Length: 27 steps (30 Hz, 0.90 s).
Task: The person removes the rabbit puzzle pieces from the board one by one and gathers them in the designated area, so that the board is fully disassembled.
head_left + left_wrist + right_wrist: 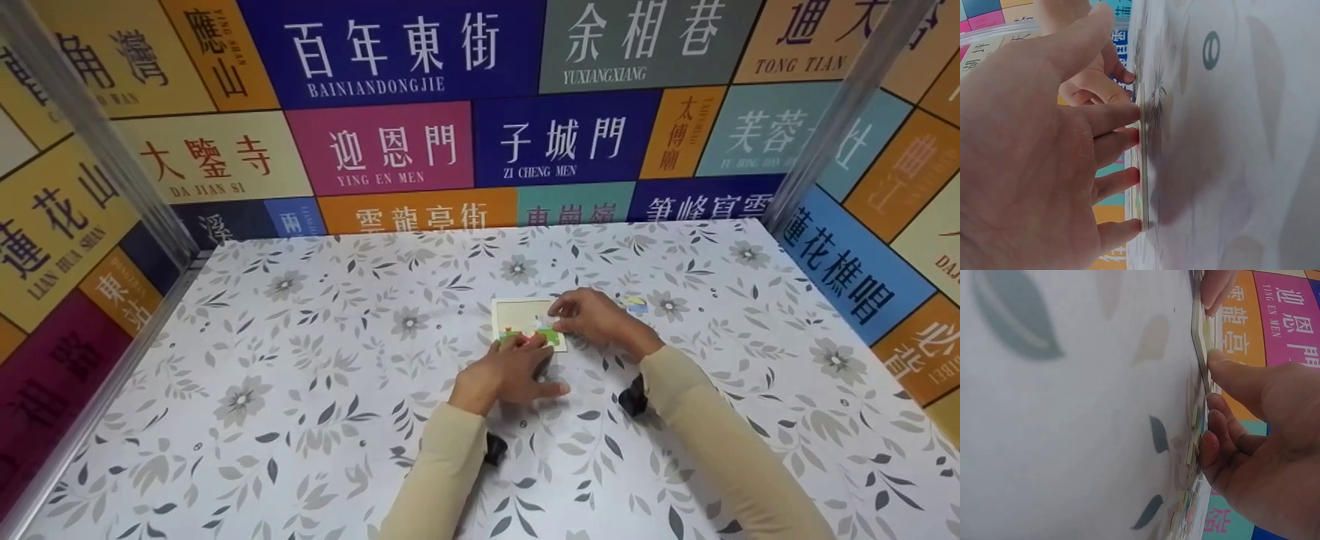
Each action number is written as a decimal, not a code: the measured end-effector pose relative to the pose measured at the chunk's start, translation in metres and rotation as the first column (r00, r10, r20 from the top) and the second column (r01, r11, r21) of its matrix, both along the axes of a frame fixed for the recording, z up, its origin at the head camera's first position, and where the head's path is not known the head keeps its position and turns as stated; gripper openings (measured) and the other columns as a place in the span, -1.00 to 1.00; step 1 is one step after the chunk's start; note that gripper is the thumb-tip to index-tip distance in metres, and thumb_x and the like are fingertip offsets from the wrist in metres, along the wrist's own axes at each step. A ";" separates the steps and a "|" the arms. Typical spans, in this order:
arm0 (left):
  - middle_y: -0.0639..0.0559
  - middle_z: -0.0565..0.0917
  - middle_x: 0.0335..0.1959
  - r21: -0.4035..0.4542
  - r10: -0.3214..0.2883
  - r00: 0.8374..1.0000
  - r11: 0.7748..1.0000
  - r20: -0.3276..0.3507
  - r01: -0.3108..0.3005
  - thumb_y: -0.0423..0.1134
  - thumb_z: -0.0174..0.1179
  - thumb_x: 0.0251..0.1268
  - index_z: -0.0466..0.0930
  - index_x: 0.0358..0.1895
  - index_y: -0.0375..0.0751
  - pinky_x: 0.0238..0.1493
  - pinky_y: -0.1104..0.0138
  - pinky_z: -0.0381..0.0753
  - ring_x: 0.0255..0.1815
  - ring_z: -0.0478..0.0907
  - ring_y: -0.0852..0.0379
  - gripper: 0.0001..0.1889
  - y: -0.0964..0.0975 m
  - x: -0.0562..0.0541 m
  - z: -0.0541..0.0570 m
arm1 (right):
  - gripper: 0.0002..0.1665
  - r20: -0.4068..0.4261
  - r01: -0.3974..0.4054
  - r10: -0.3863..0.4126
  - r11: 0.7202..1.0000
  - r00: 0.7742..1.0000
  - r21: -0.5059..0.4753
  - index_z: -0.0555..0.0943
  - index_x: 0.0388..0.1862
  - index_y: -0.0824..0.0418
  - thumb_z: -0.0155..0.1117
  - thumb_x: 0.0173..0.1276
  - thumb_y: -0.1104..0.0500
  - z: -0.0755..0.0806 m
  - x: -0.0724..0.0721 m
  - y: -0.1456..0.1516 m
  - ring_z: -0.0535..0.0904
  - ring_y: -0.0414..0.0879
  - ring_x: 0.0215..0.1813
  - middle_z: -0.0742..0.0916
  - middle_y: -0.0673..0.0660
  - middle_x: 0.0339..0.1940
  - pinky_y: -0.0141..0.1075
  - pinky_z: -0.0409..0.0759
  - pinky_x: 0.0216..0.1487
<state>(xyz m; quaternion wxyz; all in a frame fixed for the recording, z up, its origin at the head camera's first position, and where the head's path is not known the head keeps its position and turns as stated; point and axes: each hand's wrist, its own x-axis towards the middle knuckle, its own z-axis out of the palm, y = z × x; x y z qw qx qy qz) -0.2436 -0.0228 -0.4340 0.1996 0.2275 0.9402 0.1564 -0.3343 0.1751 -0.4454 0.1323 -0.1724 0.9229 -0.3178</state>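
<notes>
A small framed jigsaw puzzle board (519,312) lies flat on the table, beige and bare in its upper part, with green and red picture pieces along the bottom. My left hand (504,375) rests its fingertips on the board's near edge, fingers fairly straight and thumb spread away. In the left wrist view those fingertips (1133,175) line up along the thin board edge (1143,152). My right hand (592,319) pinches at the board's right side. The right wrist view has its thumb (1235,374) over the board and curled fingers beside the corner.
A blue and yellow loose piece (635,304) lies right of the board, partly behind the right hand. Several small thick pieces (1190,453) lie beside that hand in the right wrist view. A leaf-patterned cloth (300,360) covers the table; sign-printed walls (382,150) enclose it.
</notes>
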 end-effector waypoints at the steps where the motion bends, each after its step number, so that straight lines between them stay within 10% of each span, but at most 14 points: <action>1: 0.13 0.11 0.65 -0.001 0.001 1.000 1.000 -0.001 -0.001 0.39 0.06 0.33 0.17 0.58 0.10 0.67 -0.04 -0.15 0.69 -0.12 -0.13 -0.16 0.000 0.000 0.000 | -0.70 0.009 0.005 -0.005 1.000 1.000 -0.001 0.68 0.07 0.18 0.36 0.38 0.17 0.001 0.000 0.000 0.57 -0.02 -0.07 0.70 0.19 -0.08 -0.19 0.51 -0.02; 16: 0.15 0.06 0.66 0.001 -0.005 1.000 1.000 0.020 0.005 0.33 0.12 0.34 0.15 0.59 0.10 0.67 -0.06 -0.20 0.69 -0.15 -0.07 -0.17 -0.001 0.001 0.003 | -0.89 -0.040 0.060 -0.065 0.992 0.997 -0.112 0.67 -0.17 0.18 0.37 0.37 0.20 0.008 0.004 -0.003 0.61 -0.08 -0.13 0.76 0.14 -0.15 -0.29 0.52 -0.07; 27: 0.14 0.11 0.64 -0.003 -0.028 0.999 1.000 -0.032 0.028 0.28 0.18 0.32 0.21 0.56 0.06 0.66 -0.04 -0.13 0.67 -0.06 -0.05 -0.19 0.001 0.002 -0.002 | -0.82 -0.102 0.069 -0.091 0.978 0.991 -0.198 0.66 -0.10 0.28 0.31 0.43 0.20 0.017 0.014 0.047 0.65 0.04 -0.25 0.74 0.25 -0.21 -0.25 0.60 -0.26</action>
